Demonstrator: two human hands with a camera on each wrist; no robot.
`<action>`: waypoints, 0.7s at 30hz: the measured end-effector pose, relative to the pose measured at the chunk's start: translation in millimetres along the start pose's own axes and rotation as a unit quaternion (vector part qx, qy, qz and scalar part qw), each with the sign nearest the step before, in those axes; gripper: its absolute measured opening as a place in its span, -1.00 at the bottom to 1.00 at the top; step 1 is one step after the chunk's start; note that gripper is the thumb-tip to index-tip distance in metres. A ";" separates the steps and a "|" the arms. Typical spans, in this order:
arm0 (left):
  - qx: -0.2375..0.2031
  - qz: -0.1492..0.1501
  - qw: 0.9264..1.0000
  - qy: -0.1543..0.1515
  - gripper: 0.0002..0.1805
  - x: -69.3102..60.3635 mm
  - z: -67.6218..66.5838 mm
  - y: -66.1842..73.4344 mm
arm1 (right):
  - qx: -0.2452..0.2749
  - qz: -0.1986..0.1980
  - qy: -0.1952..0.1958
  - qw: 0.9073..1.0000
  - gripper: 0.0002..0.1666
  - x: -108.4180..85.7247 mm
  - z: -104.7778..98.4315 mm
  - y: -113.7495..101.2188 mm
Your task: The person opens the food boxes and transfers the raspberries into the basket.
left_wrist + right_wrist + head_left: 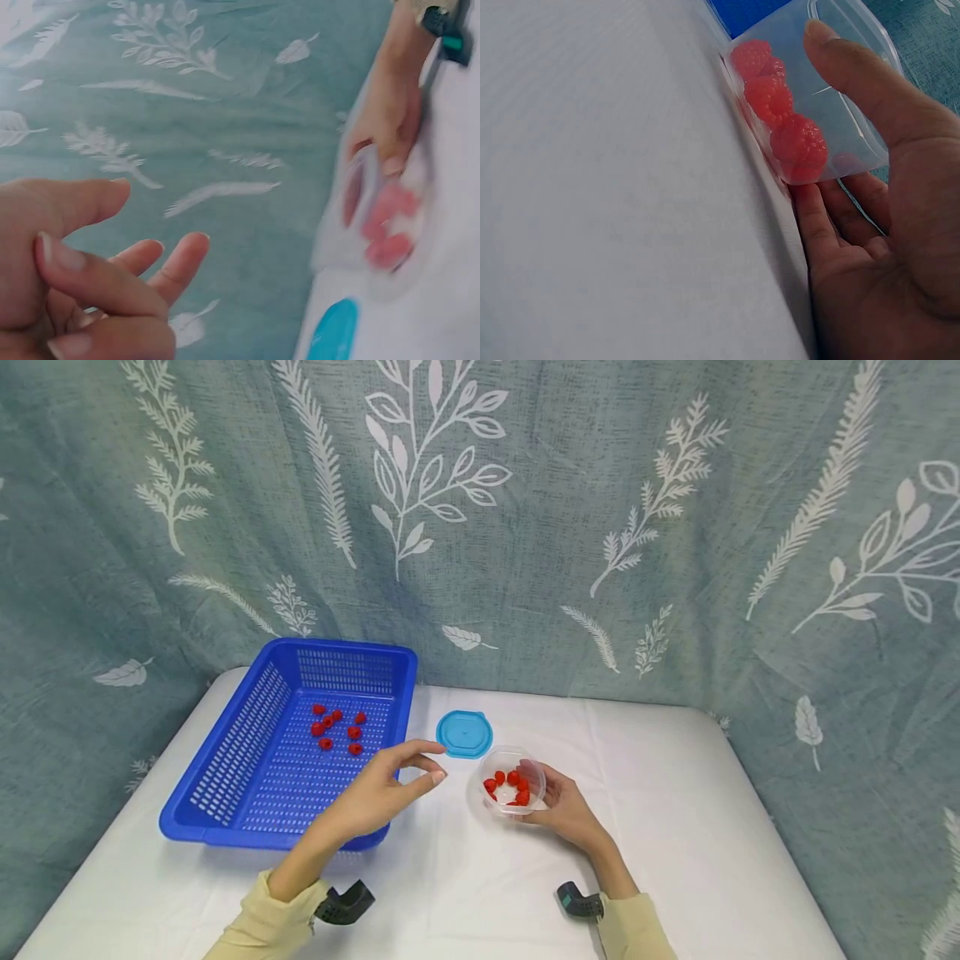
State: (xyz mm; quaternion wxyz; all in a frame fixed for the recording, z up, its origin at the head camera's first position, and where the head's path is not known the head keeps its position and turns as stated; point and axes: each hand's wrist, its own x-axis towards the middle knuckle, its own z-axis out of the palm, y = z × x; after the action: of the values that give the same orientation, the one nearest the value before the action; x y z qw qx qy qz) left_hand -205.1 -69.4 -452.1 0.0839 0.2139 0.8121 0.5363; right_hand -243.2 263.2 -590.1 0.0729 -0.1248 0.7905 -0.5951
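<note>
My right hand [573,817] holds a clear plastic tub [512,757] from its right side, thumb and fingers curled round the wall. Several red raspberries [798,142] lie in the bottom of the tub, which stands on the white cloth. Over the right rim of a blue basket [213,781] hovers my left hand [372,795], its fingers loosely bent and nothing between them. More raspberries [355,732] are scattered on the basket's floor. Up close, the left wrist view shows the left hand [97,277] with thumb and fingertips apart.
A light blue lid [465,734] lies flat behind the tub, between it and the basket. White cloth [697,860] covers the table. A grey-green curtain [540,543] with white leaf patterns hangs along the back and sides.
</note>
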 end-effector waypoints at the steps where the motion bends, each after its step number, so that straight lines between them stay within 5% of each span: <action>1: -0.005 -0.001 1.000 -0.008 -0.56 3.1 6.4 -1.2 | 0.002 -0.001 -0.001 1.000 0.01 0.0 -0.2 0.2; 10: -0.031 -0.021 0.997 -0.064 -0.55 41.9 58.3 -16.3 | 0.013 -0.018 -0.006 1.000 0.00 -2.1 -0.8 -1.1; 14: -0.002 -0.020 0.997 -0.073 -0.52 54.1 78.2 -17.2 | 0.015 -0.017 -0.005 1.000 -0.01 -2.9 -0.6 -0.3; 21: 0.059 -0.013 0.998 -0.029 -0.59 75.8 105.0 -33.0 | 0.009 -0.012 -0.001 1.000 0.00 -0.6 0.3 0.0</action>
State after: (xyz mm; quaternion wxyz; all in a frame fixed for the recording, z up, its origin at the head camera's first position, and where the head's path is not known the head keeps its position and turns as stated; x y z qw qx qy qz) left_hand -243.0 40.4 -518.0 0.1020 0.2230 0.8423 0.4801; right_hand -242.6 263.1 -590.3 0.0678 -0.1345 0.7835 -0.6029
